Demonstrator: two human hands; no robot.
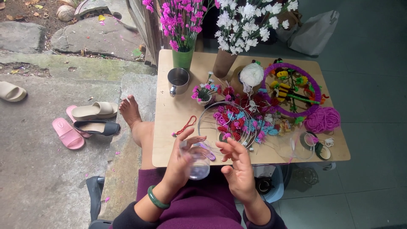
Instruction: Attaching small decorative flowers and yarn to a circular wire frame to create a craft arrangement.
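Observation:
My left hand [180, 163] holds a small clear plastic cup [198, 164] over my lap, just at the near edge of a low wooden table [169, 114]. A green bangle [156, 198] sits on that wrist. My right hand [238, 167] hovers beside the cup with fingers spread and nothing in it. Just beyond both hands lie coils of thin wire [224, 123] over a heap of small red, pink and blue craft flowers [241, 121], and a red cord [185, 125].
On the table stand a metal mug [178, 80], a green vase of pink flowers [183, 25], white flowers in a brown vase [223, 62], a white yarn ball [252, 74], a purple hoop with ornaments [290, 89], pink yarn [323, 119]. Sandals [87, 119] lie on the ground at left.

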